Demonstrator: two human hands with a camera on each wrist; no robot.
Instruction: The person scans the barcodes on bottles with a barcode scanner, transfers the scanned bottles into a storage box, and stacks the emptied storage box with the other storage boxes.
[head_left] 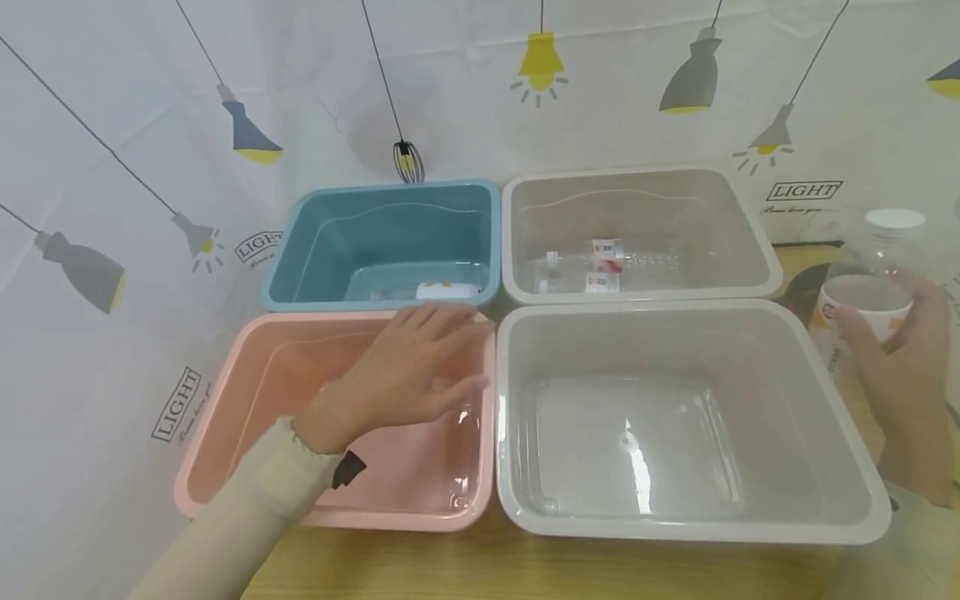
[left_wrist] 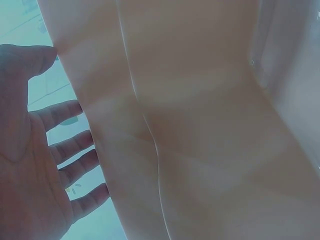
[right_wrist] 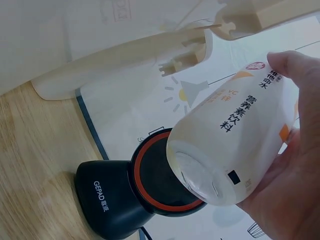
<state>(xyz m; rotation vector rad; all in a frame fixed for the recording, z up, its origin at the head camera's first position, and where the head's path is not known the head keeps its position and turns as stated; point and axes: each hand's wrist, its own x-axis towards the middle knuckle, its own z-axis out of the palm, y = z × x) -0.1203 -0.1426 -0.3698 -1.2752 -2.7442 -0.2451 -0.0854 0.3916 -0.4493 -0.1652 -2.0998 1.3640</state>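
My right hand [head_left: 911,379] grips a plastic bottle [head_left: 858,300] with a white cap and a white label, held upright to the right of the bins. In the right wrist view, thumb and fingers wrap round the bottle [right_wrist: 230,135], whose label carries orange patches and dark lettering. Over the pink bin [head_left: 405,525], my left hand [head_left: 397,375] lies palm down with fingers extended towards its far rim, holding nothing. The left wrist view has those fingers [left_wrist: 75,150] close to a bin's edge; whether they touch it, I cannot tell.
A blue bin [head_left: 300,242] at back left contains a white-labelled bottle [head_left: 447,291]. The beige bin [head_left: 735,233] behind contains clear bottles [head_left: 645,257]. A grey-white bin [head_left: 693,533] stands front right. Beside the bins is a black GEPAD device [right_wrist: 110,195] on the wooden table [right_wrist: 35,165].
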